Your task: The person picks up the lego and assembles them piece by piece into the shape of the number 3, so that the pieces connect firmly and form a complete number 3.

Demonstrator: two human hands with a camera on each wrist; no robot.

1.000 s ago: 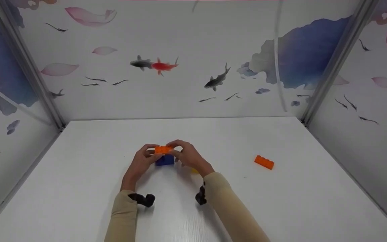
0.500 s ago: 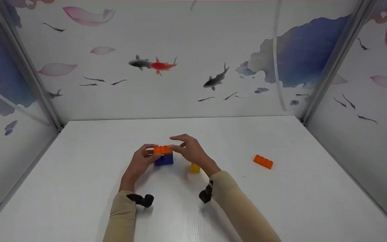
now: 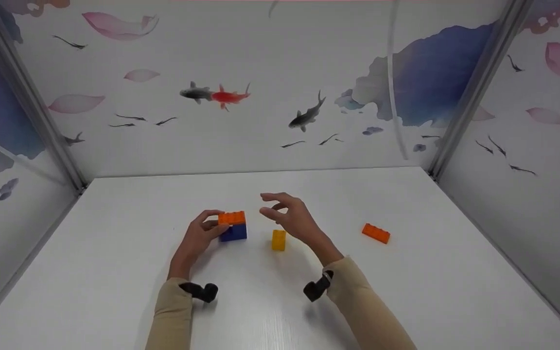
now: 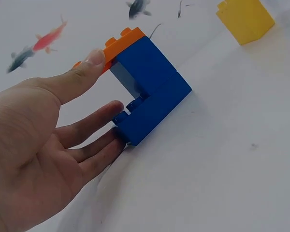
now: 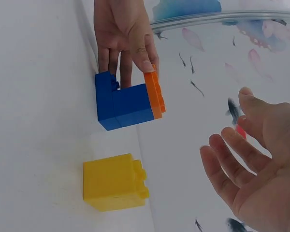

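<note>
In the head view my left hand (image 3: 197, 239) pinches an orange toy building brick (image 3: 233, 218), thumb on the near side. That brick lies across the top of stacked blue bricks (image 3: 237, 232). From the left wrist view, the blue stack (image 4: 154, 92) is an upper brick set at one end of a lower one, leaving a gap under the orange overhang. Other left fingers touch or sit close to the lower blue brick's end. My right hand (image 3: 297, 218) hovers with loosely bent fingers and nothing in them. Nearest to it is a yellow brick (image 3: 278, 240), upright on the table.
A second orange brick (image 3: 376, 233) lies apart on the white table (image 3: 260, 301), to the right. Printed walls (image 3: 241, 146) with fish and petals enclose the table at the back and sides. A black wrist strap mount (image 3: 204, 292) sticks out inward from the left sleeve.
My right hand has let go of the orange brick and moved right, uncovering the yellow brick. The left hand keeps its hold on the orange brick above the blue stack.
</note>
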